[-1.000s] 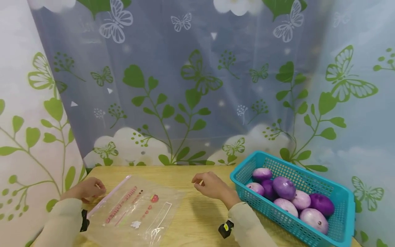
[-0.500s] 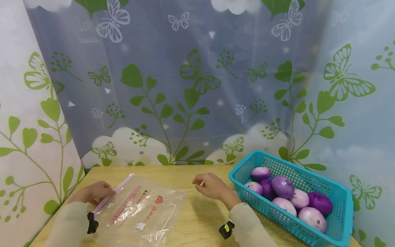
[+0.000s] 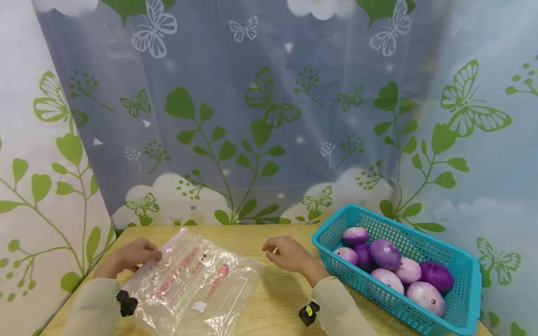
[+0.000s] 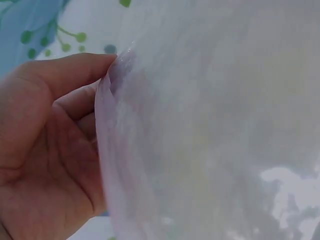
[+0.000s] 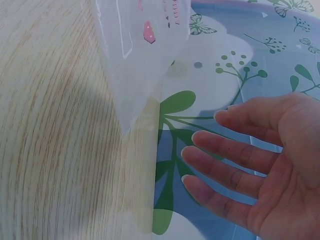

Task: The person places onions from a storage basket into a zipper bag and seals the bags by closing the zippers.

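A clear zip bag with a pink strip and red print lies at the front left of the table in the head view. My left hand pinches its pink edge between thumb and fingers, and that side is lifted. Close up in the left wrist view, the thumb of the left hand meets the bag's edge. To the right of the bag, my right hand hovers with loosely bent fingers and holds nothing. The right wrist view has this hand apart from the bag's corner.
On the right stands a turquoise mesh basket with several purple, onion-like round things inside. Beneath everything is a wooden table. A printed curtain rises right behind it and along both sides.
My left hand has moved right from beside the bag and taken hold of its pink edge. The bag has risen and creased on that side. My right hand has hardly moved.
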Action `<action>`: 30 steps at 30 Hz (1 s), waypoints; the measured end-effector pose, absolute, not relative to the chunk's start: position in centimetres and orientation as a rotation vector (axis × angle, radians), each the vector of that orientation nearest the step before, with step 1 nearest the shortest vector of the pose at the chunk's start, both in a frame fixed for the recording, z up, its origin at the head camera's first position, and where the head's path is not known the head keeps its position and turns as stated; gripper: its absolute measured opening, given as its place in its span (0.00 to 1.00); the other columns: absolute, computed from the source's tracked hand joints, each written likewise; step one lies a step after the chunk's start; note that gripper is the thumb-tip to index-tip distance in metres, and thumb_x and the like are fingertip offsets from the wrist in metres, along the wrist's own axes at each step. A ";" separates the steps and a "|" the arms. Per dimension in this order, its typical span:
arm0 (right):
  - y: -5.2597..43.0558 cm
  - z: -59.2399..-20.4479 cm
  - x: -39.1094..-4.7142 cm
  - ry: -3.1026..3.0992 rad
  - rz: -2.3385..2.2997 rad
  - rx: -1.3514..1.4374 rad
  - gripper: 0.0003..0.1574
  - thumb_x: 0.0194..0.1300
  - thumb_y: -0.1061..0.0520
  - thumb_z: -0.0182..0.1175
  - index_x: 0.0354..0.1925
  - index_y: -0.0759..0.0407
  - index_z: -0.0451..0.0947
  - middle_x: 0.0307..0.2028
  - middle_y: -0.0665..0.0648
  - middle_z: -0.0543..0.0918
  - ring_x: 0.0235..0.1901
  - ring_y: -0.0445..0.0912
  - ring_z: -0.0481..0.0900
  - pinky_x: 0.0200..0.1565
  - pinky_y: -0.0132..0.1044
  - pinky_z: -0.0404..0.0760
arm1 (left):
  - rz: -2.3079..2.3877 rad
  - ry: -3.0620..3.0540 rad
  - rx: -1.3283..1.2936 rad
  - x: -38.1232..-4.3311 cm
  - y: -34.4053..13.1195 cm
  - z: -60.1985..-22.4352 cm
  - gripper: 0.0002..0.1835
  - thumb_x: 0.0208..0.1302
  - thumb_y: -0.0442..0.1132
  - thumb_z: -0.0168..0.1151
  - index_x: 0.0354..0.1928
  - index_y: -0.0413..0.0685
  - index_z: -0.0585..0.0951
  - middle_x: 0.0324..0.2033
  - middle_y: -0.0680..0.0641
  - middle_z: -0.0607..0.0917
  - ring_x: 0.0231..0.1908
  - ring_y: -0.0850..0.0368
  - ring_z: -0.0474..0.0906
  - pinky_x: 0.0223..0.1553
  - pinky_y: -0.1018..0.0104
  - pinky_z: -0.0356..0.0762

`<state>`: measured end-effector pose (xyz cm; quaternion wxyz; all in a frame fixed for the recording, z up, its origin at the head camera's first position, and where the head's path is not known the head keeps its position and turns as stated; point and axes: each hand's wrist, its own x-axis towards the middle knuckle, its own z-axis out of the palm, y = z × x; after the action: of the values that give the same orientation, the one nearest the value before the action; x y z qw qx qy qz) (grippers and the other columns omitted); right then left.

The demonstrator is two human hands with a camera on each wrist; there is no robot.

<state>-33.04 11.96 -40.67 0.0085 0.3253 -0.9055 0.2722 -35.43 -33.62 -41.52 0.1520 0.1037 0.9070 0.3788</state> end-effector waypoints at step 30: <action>12.5 -40.0 -33.0 -2.822 0.837 1.035 0.14 0.76 0.62 0.56 0.53 0.63 0.83 0.47 0.62 0.88 0.45 0.55 0.87 0.46 0.41 0.88 | 0.329 3.888 0.560 -29.2 -23.8 -26.2 0.08 0.69 0.36 0.65 0.39 0.39 0.89 0.35 0.38 0.88 0.28 0.37 0.82 0.14 0.41 0.74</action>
<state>-33.00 12.51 -40.03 0.0106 0.3317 -0.9044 0.2683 -29.24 -23.82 -26.19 -0.3895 0.1308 0.9084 0.0769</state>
